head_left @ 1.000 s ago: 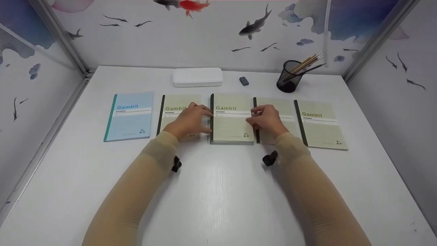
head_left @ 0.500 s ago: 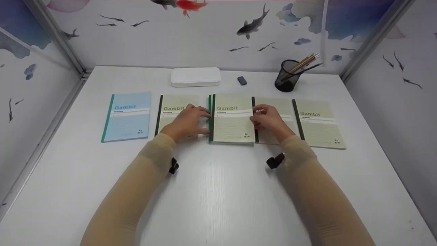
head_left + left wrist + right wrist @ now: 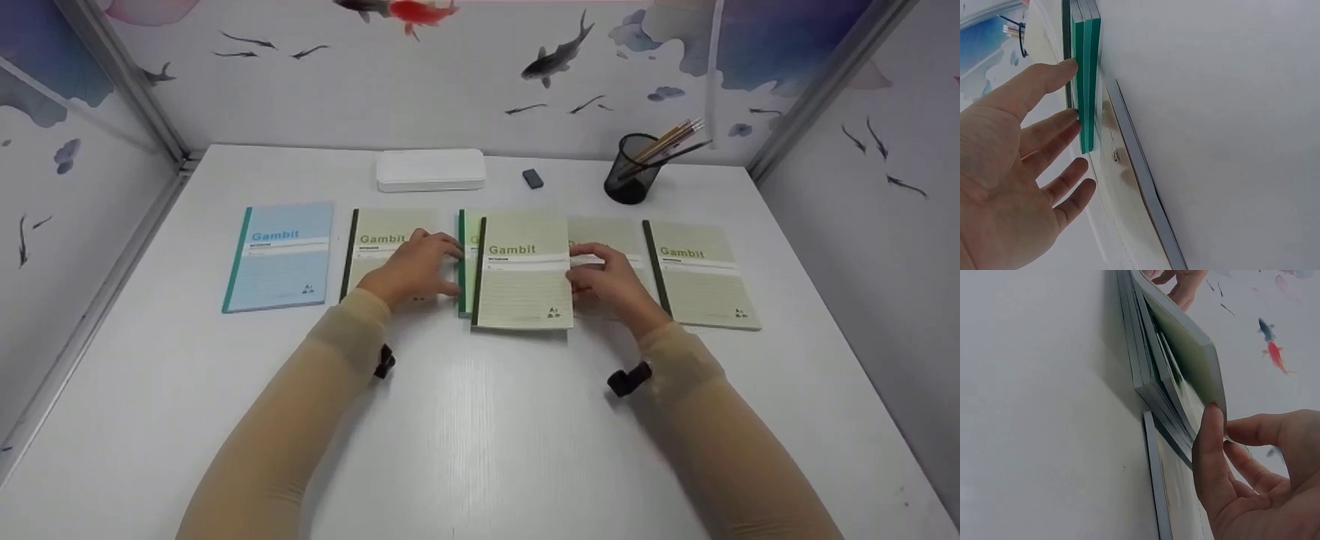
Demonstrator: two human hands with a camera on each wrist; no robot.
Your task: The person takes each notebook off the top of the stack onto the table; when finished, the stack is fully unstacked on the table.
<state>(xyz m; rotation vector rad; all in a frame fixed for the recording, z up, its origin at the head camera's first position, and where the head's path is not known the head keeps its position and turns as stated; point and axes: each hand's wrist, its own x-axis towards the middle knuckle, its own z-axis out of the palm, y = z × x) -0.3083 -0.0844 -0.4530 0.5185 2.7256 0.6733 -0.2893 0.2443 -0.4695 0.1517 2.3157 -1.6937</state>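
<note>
My right hand (image 3: 611, 281) pinches the right edge of a beige notebook (image 3: 523, 289) between thumb and fingers. In the right wrist view that notebook's free edge (image 3: 1217, 371) is raised at a slant above the stack. Beneath it lies a stack of green notebooks, whose teal-green spines (image 3: 1087, 84) show in the left wrist view. My left hand (image 3: 416, 266) lies over another beige notebook (image 3: 367, 262); its thumb and fingertips touch the stack's spine side, with the other fingers extended. A further beige notebook (image 3: 626, 225) lies partly hidden under my right hand.
On the white table (image 3: 450, 420) a blue notebook (image 3: 281, 277) lies at the left and a beige notebook (image 3: 701, 277) at the right. A white case (image 3: 430, 171), a dark eraser (image 3: 532, 178) and a mesh cup (image 3: 630, 172) of pencils stand behind.
My right hand has drawn the top beige notebook to the right and toward me, uncovering the green notebook underneath along its left side. My left hand has stayed by the stack's spines.
</note>
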